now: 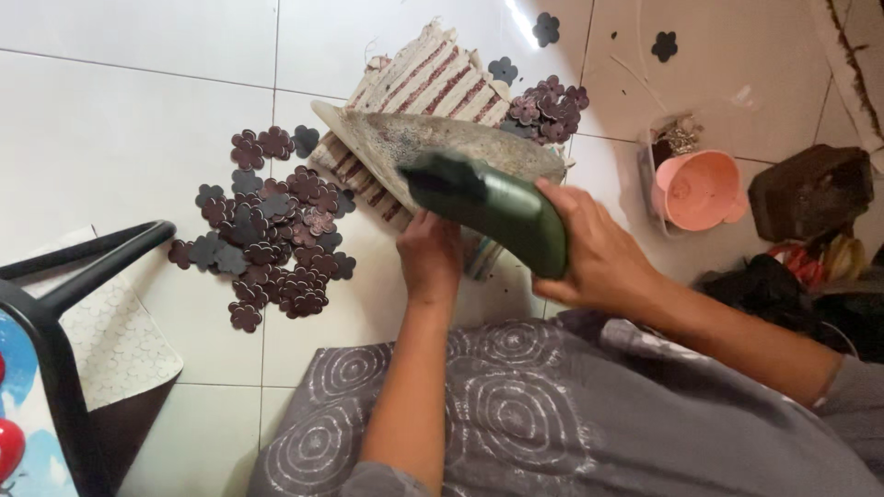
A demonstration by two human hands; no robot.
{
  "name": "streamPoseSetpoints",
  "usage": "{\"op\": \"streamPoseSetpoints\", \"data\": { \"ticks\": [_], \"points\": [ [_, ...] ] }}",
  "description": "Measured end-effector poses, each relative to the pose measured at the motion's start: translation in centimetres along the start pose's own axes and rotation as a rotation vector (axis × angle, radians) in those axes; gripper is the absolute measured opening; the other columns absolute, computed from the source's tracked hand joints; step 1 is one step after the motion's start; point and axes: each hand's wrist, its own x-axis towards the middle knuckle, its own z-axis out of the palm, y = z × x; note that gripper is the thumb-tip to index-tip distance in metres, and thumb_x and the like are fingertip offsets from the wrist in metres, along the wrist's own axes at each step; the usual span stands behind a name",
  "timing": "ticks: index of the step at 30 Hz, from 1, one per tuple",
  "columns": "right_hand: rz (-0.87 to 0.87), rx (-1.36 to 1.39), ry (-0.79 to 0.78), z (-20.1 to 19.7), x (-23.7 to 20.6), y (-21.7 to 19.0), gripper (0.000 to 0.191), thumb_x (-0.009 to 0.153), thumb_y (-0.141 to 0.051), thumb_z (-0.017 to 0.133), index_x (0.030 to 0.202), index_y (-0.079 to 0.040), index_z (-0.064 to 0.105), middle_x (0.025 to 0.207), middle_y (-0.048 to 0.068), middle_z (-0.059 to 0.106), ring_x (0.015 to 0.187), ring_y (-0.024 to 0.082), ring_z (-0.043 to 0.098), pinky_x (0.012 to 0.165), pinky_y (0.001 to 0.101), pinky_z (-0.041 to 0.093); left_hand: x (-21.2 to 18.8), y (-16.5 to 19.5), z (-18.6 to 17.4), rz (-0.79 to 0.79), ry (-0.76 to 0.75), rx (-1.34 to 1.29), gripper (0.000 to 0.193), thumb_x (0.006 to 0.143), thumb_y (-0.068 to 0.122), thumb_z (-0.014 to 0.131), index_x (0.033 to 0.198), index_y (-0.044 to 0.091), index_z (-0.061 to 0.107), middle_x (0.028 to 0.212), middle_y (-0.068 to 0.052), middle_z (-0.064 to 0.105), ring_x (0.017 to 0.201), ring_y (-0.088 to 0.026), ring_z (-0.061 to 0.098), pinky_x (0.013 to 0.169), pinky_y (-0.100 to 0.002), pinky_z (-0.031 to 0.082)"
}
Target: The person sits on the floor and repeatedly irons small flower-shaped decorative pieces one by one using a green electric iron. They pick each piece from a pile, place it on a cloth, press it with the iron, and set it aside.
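White tile floor [138, 120]; right hand [599, 253] closed around green bottle [493, 207].

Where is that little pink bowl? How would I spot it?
Look at the white tiled floor, to the right of the person's right hand gripping the dark green tool. The pink bowl sits there beside a dark brown block. It is the only pale pink, round thing; the flower cutouts are flat and dark.

Dozens of dark brown flower-shaped leather cutouts [272, 235] lie heaped at nine o'clock, too many to count; a smaller cluster [550, 109] sits at one o'clock. Three lie singly at twelve. One pink plastic bowl [700, 190]. One striped woven block [424, 87]. One green-handled tool [497, 207].
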Motion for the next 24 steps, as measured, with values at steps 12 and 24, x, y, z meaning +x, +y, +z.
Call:
{"op": "streamPoseSetpoints", "data": {
  "ticks": [12,24],
  "points": [
    [0.171,-0.178,-0.454,-1.8,-1.2,0.9,0.044,0.086,-0.058,0.075,0.117,-0.03,0.06,0.114,0.001,0.063,0.102,0.019,0.061,0.096,0.0353,0.05,0.0,0.0,0.2,0.033,0.103,-0.106,0.023,0.096,0.009,0.068,0.119,0.01,0.069,0.111,-0.011,0.075,0.098,-0.028,0.075,0.082,-0.038,0.062],
    [0.16,0.064,0.008,0.5,4.8,0.8,0.111,0.068,-0.029,0.088,0.156,-0.002,0.026,0.147,0.027,0.045,0.131,0.046,0.048,0.108,0.0496,0.04,-0.2,0.3,-0.8,-0.147,0.131,-0.247,0.016,0.099,0.013,0.07,0.114,0.01,0.076,0.1,-0.012,0.079,0.085,-0.021,0.077,0.073,-0.035,0.061]
  ]
}}
